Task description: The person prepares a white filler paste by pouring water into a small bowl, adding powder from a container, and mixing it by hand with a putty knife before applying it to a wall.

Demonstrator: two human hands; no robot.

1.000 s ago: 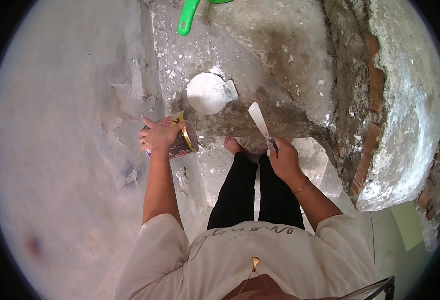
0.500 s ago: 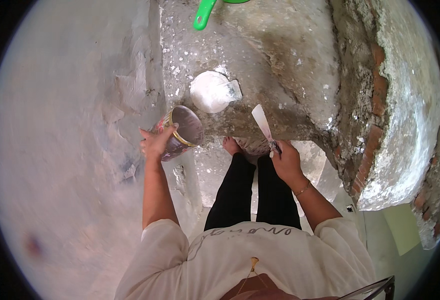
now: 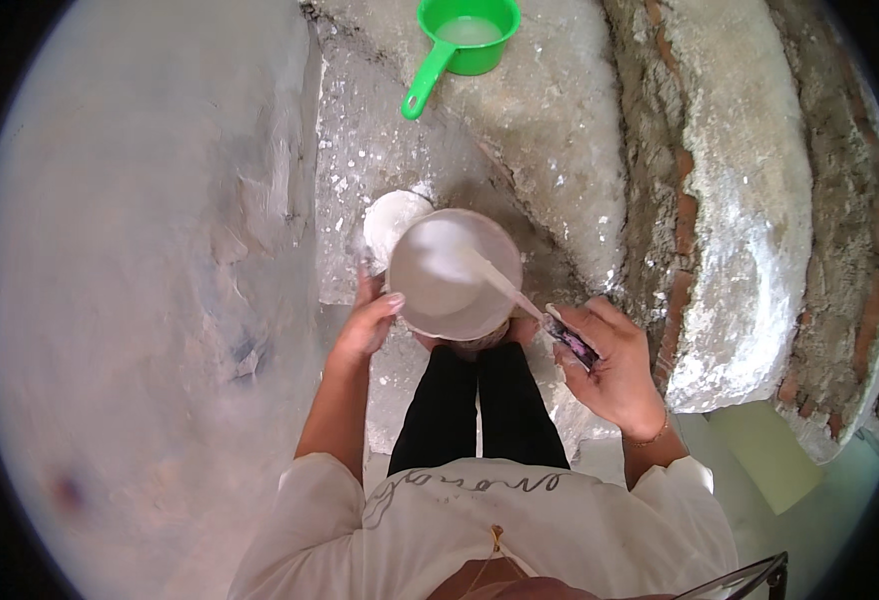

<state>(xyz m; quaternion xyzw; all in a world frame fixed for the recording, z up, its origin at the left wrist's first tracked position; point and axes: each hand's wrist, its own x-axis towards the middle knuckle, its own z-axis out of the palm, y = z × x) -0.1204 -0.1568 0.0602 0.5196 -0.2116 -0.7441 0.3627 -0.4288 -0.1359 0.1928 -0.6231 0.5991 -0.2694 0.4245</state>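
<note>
My left hand [image 3: 366, 322] grips a round bucket [image 3: 418, 278] by its left side, thumb over the rim, fingers partly hidden behind it. The bucket is held in front of my legs with its mouth facing up; its pale inside has a whitish blur in it. In my right hand [image 3: 612, 366] is a putty knife, its dark, smeared handle [image 3: 572, 341] between thumb and fingers. The pale blade reaches over the right rim into the bucket, its tip blurred. Partly covered by the bucket, a white round disc [image 3: 392, 218] lies on the ledge.
A green dipper [image 3: 468, 62] holding cloudy liquid stands on the speckled concrete [image 3: 560, 150] farther off. A grey plastered wall [image 3: 140, 300] runs along my left. Rough masonry with exposed brick [image 3: 682, 240] rises on my right. My feet are just below the bucket.
The bucket has moved right, away from the wall, and its mouth now faces up. The putty knife's blade has gone into the bucket. My view has shifted, bringing the whole green dipper into sight.
</note>
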